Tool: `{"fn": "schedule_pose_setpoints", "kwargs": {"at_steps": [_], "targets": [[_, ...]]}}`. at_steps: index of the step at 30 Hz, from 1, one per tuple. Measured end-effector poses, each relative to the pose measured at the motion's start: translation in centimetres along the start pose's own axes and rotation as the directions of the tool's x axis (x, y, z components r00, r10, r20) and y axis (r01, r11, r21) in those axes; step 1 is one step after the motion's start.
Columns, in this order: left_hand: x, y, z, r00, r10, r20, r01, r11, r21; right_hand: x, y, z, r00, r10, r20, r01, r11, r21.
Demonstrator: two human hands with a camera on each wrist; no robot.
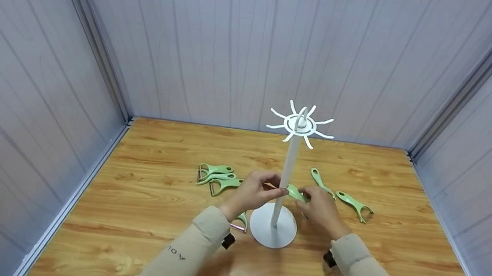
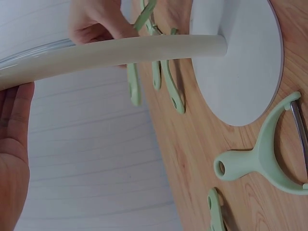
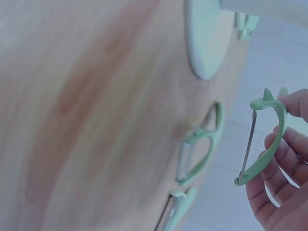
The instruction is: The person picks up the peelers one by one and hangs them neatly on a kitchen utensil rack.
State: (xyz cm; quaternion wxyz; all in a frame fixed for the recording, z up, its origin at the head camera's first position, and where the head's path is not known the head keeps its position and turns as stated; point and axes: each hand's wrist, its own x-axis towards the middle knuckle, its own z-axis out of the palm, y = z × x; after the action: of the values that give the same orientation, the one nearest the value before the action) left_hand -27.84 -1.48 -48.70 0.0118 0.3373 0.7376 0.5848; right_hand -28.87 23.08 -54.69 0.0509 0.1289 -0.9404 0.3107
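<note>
A white stand with a slim pole point(image 1: 289, 161) rises from a round base point(image 1: 264, 229); a ring of thin hooks point(image 1: 291, 124) tops it. My left hand point(image 1: 251, 192) grips the pole at mid height, thumb across its front; in the left wrist view the fingers point(image 2: 18, 108) lie against the pole's side. Just right of the pole, my right hand point(image 1: 321, 208) holds a green peeler point(image 1: 295, 192) above the table. Its curved frame and metal blade point(image 3: 248, 144) show in the right wrist view, pinched between thumb and fingers, the blade facing away from the palm.
Several green peelers point(image 1: 217, 169) lie in a group left of the stand. One peeler point(image 2: 257, 161) lies near the base, partly behind my left arm in the head view. Two more, a peeler point(image 1: 318, 176) and a peeler point(image 1: 351, 201), lie to the right. Pale walls point(image 1: 218, 53) enclose the wooden table point(image 1: 149, 228).
</note>
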Motion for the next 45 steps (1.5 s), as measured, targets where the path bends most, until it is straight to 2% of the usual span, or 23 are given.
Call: {"fn": "schedule_pose_setpoints", "kwargs": {"at_steps": [8, 17, 31, 36, 45], "targets": [[-0.1, -0.1, 0.1, 1.0, -0.016, 0.002, 0.017, 1.0, -0.012, 0.0, -0.7, -1.3, 0.989, -0.08, -0.121, 0.082, 0.997, 0.008], [-0.1, 0.2, 0.0, 1.0, -0.013, -0.003, 0.013, 1.0, -0.011, 0.1, -2.1, -3.1, 0.968, -0.107, -0.226, 0.12, 0.992, 0.043], [0.0, -0.1, 0.0, 1.0, -0.005, -0.009, 0.005, 1.0, 0.0, 0.3, -3.5, -5.7, 0.916, -0.178, -0.359, 0.194, 0.981, 0.007], [0.0, 0.0, 0.0, 1.0, 0.007, -0.012, -0.007, 1.0, -0.002, 0.2, -4.1, -6.7, 0.888, -0.213, -0.407, 0.241, 0.97, 0.018], [-0.1, -0.1, 0.1, 1.0, 0.002, -0.013, -0.002, 1.0, -0.009, 0.0, -5.1, -8.2, 0.817, -0.258, -0.515, 0.322, 0.946, 0.037]]}}
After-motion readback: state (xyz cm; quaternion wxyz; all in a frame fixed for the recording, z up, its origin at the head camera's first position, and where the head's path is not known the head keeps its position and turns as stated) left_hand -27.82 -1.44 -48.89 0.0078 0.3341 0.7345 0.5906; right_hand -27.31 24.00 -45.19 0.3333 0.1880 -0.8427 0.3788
